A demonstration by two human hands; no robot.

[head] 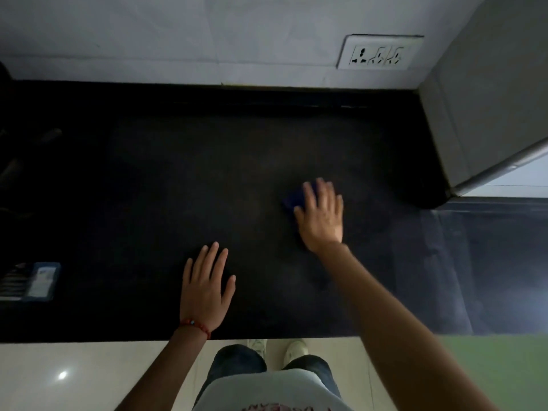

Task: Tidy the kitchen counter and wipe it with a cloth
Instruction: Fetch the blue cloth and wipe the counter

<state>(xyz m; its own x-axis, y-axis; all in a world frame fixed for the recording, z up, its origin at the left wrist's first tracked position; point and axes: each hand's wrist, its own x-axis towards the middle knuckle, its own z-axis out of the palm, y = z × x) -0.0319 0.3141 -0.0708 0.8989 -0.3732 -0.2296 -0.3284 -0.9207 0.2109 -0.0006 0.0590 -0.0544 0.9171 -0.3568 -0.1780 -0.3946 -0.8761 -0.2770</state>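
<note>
The black kitchen counter (178,173) fills the middle of the head view. My right hand (321,216) lies flat, fingers spread, pressing a dark blue cloth (293,198) onto the counter right of centre; only the cloth's left part shows beside my fingers. My left hand (206,287) rests palm down near the counter's front edge, fingers apart and holding nothing. A red bead bracelet circles its wrist.
A grey appliance or cabinet (474,114) stands at the counter's right end. A white wall socket (379,51) sits on the tiled back wall. A blue-edged packet (38,281) lies at the left front, with dim dark objects (17,161) behind it.
</note>
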